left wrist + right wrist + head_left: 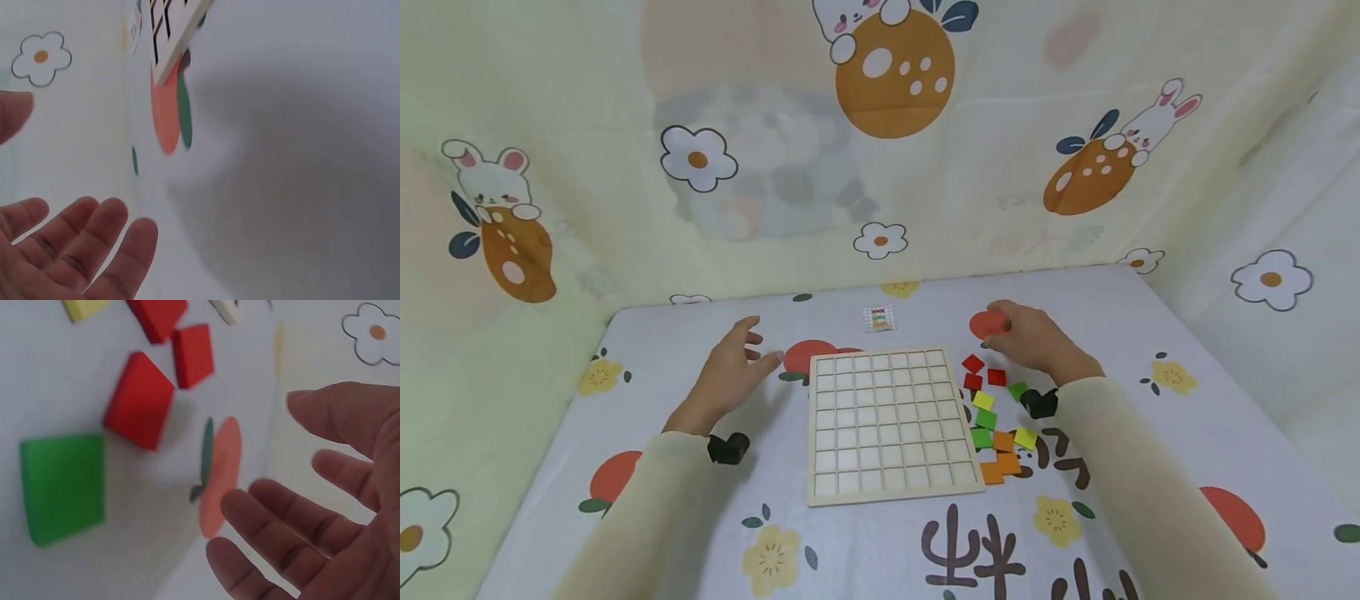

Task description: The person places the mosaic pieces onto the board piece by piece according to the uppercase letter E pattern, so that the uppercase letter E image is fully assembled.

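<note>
A pale wooden grid board (889, 423) with square compartments lies on the table between both hands. Beside its right edge are several small square tiles: red tiles (140, 403), green tiles (62, 487), yellow tiles (1026, 437) and orange tiles (1008, 463). My left hand (727, 372) hovers left of the board, fingers relaxed and apart from it, with nothing in the palm in the left wrist view. Over the table behind the tiles is my right hand (1034, 337), fingers loosely bent and holding nothing. The nearest tiles to it are red and green.
A small card (879, 318) printed with a coloured grid pattern lies behind the board. The white tablecloth (850, 550) carries printed fruit, flowers and dark characters. A patterned curtain (775, 217) rises along the table's back and sides.
</note>
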Demonstrator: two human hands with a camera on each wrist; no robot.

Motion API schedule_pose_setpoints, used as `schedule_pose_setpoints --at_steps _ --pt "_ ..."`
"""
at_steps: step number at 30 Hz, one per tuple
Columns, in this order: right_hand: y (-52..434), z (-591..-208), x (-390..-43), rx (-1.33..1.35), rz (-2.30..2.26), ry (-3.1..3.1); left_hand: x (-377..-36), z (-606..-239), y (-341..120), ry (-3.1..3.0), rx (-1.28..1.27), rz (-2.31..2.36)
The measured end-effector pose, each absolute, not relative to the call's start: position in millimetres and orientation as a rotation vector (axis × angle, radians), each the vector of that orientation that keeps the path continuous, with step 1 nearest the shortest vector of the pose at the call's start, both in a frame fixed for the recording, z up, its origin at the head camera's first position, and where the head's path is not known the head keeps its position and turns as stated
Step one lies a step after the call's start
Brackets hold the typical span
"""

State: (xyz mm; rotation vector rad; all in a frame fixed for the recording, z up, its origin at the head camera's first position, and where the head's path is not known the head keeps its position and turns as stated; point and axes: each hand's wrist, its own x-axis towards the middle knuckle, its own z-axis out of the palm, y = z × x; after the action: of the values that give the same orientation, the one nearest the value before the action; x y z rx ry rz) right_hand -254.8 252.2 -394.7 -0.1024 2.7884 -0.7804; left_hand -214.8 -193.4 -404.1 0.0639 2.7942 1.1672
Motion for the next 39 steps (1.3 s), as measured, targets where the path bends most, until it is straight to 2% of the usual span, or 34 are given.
schedule_pose_setpoints --at_steps 12,21,39 --pt "237.7 -414.4 -251.7 -0.138 -0.770 2.698 -186.5 -431.3 -176.7 2.702 0.061 1.204" --pt "231.1 -419.4 -249.8 -0.083 -0.749 2.688 -167.4 -435.1 -155.5 2.633 -0.030 1.248" --pt "228.5 -420.6 -253.2 -0.056 -0.793 2.723 -158.3 -441.9 -140.6 2.641 -0.085 1.264"
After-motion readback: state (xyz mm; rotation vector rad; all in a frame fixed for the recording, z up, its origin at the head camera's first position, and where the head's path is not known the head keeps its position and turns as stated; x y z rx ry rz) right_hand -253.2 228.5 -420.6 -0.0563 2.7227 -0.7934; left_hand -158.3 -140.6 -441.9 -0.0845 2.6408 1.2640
